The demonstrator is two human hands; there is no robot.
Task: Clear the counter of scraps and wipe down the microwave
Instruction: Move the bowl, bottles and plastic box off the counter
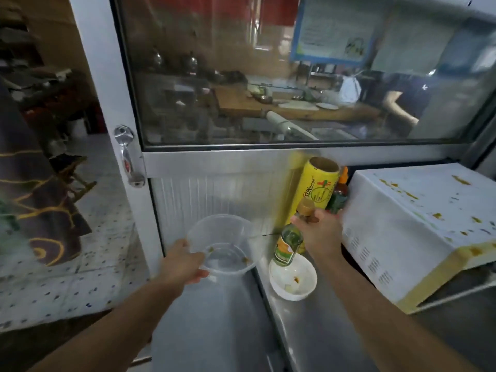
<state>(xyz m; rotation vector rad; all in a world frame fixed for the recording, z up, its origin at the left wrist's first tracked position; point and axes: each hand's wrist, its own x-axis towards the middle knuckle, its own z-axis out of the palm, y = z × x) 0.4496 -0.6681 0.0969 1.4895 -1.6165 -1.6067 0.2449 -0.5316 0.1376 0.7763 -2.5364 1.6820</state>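
Note:
My left hand (pixel 185 261) grips the near rim of a clear plastic container (pixel 224 244) with a few food scraps inside, held off the counter's left edge. My right hand (pixel 319 234) holds a green glass bottle (pixel 288 244) by its neck, tilted above a white bowl (pixel 294 279) that has scraps in it. The white microwave (pixel 418 232) stands to the right, its top and front edge spattered with yellow-brown stains.
A yellow cling-wrap roll (pixel 315 186) and a red sauce bottle (pixel 339 194) stand against the wall behind my right hand. The steel counter (pixel 308 334) runs toward me. A glass partition (pixel 268 76) and a door handle (pixel 127 157) lie ahead; another person is behind the glass.

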